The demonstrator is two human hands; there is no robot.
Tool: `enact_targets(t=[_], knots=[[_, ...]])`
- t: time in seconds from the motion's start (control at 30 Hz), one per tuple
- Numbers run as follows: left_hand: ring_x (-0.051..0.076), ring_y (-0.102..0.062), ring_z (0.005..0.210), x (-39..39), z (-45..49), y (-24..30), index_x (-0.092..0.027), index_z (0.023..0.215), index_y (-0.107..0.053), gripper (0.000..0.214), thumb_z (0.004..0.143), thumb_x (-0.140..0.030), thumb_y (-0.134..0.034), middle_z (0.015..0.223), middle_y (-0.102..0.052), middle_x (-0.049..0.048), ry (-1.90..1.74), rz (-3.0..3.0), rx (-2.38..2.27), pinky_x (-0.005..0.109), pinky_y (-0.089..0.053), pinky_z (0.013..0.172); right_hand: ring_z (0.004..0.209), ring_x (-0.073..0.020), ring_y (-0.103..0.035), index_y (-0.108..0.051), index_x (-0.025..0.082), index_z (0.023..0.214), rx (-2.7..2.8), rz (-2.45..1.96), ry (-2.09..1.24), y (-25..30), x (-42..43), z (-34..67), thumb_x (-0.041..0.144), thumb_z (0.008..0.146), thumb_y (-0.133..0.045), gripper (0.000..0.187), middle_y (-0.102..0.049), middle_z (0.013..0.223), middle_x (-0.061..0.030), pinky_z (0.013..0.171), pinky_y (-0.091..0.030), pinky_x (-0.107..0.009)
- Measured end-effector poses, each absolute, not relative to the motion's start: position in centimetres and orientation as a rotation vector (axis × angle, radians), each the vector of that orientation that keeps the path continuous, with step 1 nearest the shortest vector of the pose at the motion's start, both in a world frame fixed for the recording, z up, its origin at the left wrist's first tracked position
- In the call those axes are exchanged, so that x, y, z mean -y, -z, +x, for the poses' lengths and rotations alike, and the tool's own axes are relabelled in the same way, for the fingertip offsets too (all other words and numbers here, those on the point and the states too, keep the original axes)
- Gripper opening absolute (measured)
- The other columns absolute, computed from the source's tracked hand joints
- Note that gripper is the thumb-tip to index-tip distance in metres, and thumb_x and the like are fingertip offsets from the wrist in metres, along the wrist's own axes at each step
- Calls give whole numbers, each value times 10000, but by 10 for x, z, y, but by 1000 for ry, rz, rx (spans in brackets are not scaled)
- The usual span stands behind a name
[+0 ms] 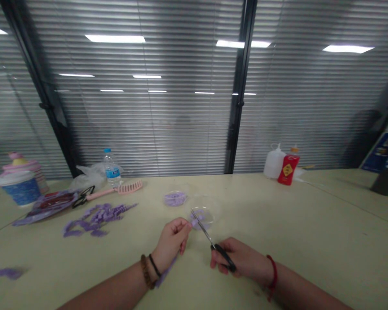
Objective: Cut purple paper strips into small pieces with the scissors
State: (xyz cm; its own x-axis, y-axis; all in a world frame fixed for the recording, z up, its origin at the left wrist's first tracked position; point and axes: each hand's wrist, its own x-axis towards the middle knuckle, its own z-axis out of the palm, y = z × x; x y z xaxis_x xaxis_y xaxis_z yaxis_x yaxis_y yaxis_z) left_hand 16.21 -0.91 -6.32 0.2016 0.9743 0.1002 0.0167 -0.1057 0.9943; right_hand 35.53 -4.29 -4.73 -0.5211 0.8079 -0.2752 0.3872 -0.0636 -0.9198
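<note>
My left hand (173,241) pinches a purple strip (166,273), whose tail hangs below the wrist while its tip sticks out past the fingertips. In my right hand (241,260) is a pair of scissors (224,256) with black handles. Their blades point up and left, beside the strip's tip; whether they touch it I cannot tell. Just beyond the blades stands a clear round dish (210,221) with purple pieces in it. Behind it is a second clear dish (175,198), also holding purple bits.
On the left lie a purple segmented toy-like heap (100,217), a pink hairbrush (129,187), a flat package (53,204) and a blue cup (22,189). A water bottle (112,170) stands behind. At back right are a white squeeze bottle (274,162) and a red bottle (288,169).
</note>
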Motion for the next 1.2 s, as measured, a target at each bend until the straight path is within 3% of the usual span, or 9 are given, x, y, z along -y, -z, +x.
enact_targets(t=[0.47, 0.67, 0.87, 1.2], knots=[[43, -304, 280, 8, 162, 63, -161, 645, -452, 299, 710, -438, -545, 375, -384, -87, -1103, 1361, -1019, 147, -237, 296, 322, -12, -286, -595, 71, 694, 1679, -1236, -1716, 49, 42, 358, 689, 643, -503, 627, -443, 477, 31, 319, -158, -167], [49, -327, 286, 6, 161, 60, -164, 649, -450, 279, 698, -422, -544, 400, -389, -87, -1130, 1354, -1038, 150, -241, 296, 311, -9, -270, -565, 83, 672, 1493, -1229, -1778, 50, 41, 362, 672, 651, -520, 591, -445, 471, 29, 309, -117, -166], [52, -342, 299, -1, 161, 56, -165, 596, -427, 302, 695, -428, -539, 420, -407, -74, -1075, 1401, -1072, 163, -275, 308, 330, -17, -287, -551, 89, 646, 1525, -1268, -1623, 55, 38, 361, 650, 660, -528, 561, -437, 465, 31, 319, -139, -166], [43, -297, 295, -8, 157, 66, -167, 616, -419, 255, 718, -379, -517, 393, -361, -89, -1115, 1328, -1062, 157, -211, 311, 339, -13, -278, -534, 100, 656, 1509, -1365, -1580, 49, 37, 365, 642, 701, -488, 546, -423, 482, 38, 316, -134, -154]])
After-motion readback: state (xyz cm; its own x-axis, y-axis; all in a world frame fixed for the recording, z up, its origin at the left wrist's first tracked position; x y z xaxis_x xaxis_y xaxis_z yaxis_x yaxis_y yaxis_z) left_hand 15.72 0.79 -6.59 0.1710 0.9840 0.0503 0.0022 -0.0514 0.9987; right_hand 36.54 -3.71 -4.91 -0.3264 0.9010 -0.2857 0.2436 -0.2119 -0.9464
